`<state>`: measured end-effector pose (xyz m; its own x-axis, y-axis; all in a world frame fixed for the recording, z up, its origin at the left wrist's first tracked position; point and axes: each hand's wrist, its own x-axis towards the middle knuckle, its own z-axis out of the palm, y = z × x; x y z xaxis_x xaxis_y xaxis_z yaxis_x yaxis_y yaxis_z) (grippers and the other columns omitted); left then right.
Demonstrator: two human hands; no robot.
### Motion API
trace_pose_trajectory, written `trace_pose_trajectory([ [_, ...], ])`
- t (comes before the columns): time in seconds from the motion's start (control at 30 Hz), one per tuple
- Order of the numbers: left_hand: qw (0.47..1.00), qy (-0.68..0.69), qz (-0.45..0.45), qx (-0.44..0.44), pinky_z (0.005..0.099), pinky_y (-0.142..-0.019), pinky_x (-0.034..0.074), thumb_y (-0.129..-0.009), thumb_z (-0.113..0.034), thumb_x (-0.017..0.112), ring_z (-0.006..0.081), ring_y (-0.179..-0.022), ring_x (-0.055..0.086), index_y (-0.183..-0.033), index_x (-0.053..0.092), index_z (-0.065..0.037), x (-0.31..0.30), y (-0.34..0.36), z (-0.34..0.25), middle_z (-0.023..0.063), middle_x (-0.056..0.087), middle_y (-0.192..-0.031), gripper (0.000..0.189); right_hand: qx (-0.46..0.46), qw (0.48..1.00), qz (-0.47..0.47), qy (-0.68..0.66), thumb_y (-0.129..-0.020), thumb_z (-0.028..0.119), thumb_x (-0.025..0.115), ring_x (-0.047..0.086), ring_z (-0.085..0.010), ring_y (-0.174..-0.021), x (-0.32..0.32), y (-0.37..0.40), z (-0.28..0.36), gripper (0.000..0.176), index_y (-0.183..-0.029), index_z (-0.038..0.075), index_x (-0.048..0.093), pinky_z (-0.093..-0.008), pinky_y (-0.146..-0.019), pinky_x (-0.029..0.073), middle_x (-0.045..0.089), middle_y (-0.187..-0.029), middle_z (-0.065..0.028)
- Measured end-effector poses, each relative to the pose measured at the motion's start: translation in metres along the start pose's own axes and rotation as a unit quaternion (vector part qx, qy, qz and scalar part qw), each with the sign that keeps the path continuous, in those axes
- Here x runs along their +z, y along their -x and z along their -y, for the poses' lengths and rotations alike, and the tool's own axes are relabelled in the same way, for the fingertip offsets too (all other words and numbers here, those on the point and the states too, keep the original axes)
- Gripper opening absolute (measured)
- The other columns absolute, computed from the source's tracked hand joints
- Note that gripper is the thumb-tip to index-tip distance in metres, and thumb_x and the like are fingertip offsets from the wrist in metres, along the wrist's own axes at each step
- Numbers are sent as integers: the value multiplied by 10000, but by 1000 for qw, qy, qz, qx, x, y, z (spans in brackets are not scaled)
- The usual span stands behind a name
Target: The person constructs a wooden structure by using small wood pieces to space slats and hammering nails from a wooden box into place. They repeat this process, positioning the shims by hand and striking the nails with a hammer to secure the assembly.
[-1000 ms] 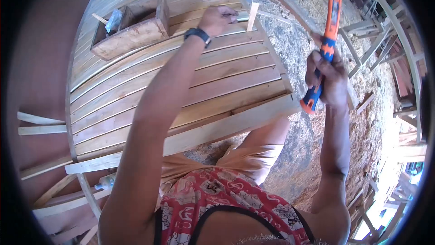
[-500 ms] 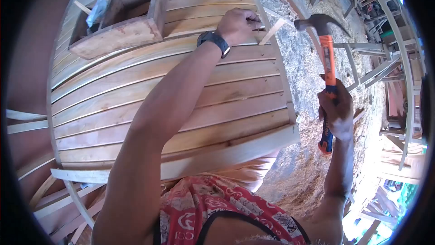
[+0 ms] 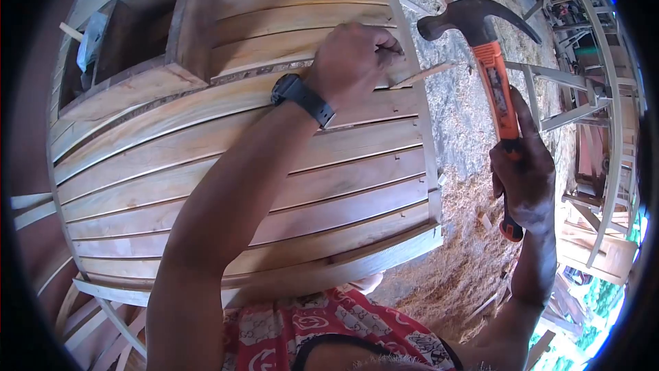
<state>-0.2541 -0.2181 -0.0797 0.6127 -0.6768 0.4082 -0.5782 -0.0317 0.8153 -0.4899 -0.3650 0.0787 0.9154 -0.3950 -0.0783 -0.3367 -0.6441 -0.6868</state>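
Top middle, the left hand [image 3: 347, 59] curled nearly closed, hold hidden; the right hand [image 3: 528, 182] gripped an orange-handled metal hammer [image 3: 495, 86]. Small dark nails [image 3: 397, 157] poked up from pale wooden boards [image 3: 364, 171].

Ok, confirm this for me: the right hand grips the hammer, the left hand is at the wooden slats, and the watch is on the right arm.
Not quite: the watch is on the left arm, as the head view shows. The rest is right: the right hand grips the hammer, and the left hand is at the wooden slats.
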Motion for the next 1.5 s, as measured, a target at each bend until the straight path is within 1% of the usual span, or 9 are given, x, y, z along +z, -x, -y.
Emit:
trace_pose_trajectory([
  [0.2,1000,-14,12,-16,400,-711,539,-900,-157,689,339,-765,692,-957,758,-18,1,1,1,178,731,-883,165,82,994,67,25,-905,-60,603,463,-24,-531,-6,-14,10,719,-1569,147,421,-232,-488,392,542,-666,39],
  [0.33,999,-30,17,-25,400,-709,540,-904,-159,684,336,-754,692,-961,758,-10,2,1,2,189,731,-889,175,62,995,43,69,-897,-91,620,469,-22,-546,-6,-13,6,735,-1560,172,443,-231,-487,391,563,-691,42],
  [0.43,1000,-24,9,-12,389,-705,541,-902,-143,684,313,-729,694,-976,753,4,1,1,1,199,725,-868,179,32,999,-19,-12,-890,-121,607,483,-26,-545,-4,-11,5,750,-1557,179,446,-229,-487,396,608,-716,30],
  [0.7,980,131,-54,-137,332,-737,554,-917,-161,703,187,-743,689,-996,746,28,-3,-2,1,141,751,-871,209,-9,1000,-25,-7,-882,-122,619,497,-31,-559,-5,-9,8,746,-1553,158,450,-224,-513,410,642,-741,3],
  [1.0,999,10,4,-53,319,-811,550,-899,-163,746,243,-896,716,-1020,764,-6,4,-1,-7,136,744,-983,200,-14,999,-8,38,-912,-86,572,481,-29,-518,-4,-5,-7,700,-1565,108,411,-214,-472,401,588,-695,19],
  [1.13,999,-12,11,-32,321,-808,544,-900,-145,737,236,-902,710,-1039,761,-20,8,0,-2,129,741,-986,189,-6,1000,-15,18,-909,-45,660,454,-57,-581,0,1,-13,701,-1548,166,460,-249,-534,406,526,-686,18],
  [1.27,999,-21,6,-24,360,-787,550,-891,-180,742,260,-865,699,-1025,774,-67,13,-2,3,115,739,-976,179,-7,1000,0,-8,-916,-38,657,463,-46,-592,0,5,-12,683,-1540,170,473,-244,-541,418,592,-746,-6],
  [1.4,999,-24,-11,29,376,-760,560,-887,-209,752,280,-849,702,-993,787,-93,13,-1,4,114,736,-956,162,-62,998,9,18,-935,-30,618,480,-33,-520,-2,5,-26,678,-1561,142,426,-228,-475,411,561,-665,24],
  [1.5,1000,-5,2,-23,353,-752,562,-895,-154,728,270,-852,708,-996,779,-85,16,0,3,120,731,-949,131,-89,996,-4,31,-928,-26,630,477,-41,-519,-1,4,-26,673,-1550,156,450,-242,-477,414,545,-647,23],
])
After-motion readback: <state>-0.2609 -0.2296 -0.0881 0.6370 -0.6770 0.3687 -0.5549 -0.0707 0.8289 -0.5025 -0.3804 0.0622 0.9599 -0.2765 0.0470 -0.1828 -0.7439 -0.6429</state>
